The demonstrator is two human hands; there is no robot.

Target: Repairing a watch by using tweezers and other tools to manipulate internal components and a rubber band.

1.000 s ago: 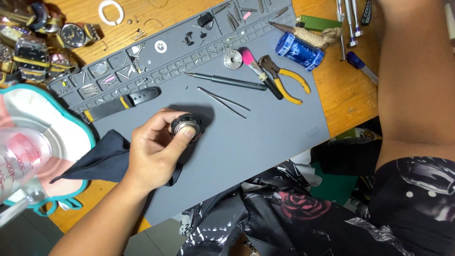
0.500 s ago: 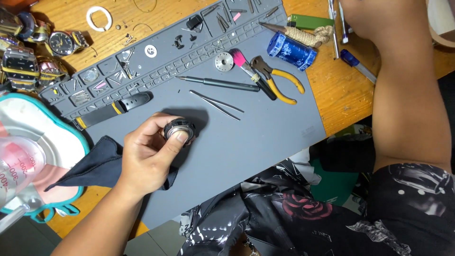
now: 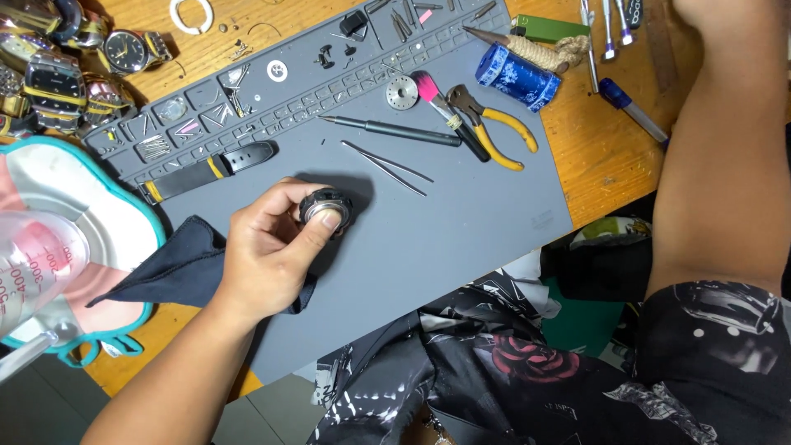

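Grey work mat [image 3: 461, 222] covers wooden bench. Your left hand [image 3: 268, 255] pinches round watch case [image 3: 325, 208] near mat centre, thumb pressed on top, fingers curled around rim. Tweezers [image 3: 387, 167] and black strap [image 3: 206, 170] lie beyond case. Your right hand [image 3: 709, 12] reaches past mat's far right corner; fingers out of view, cannot tell.

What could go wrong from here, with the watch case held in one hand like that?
1. The left hand grips the round black and silver watch case by fingertips alone above the grey work mat; it may slip and drop.
2. The thin steel tweezers lie close by, so the case could get scratched if set down there.
3. The right hand is out of view near the top edge, so it likely gives no support.
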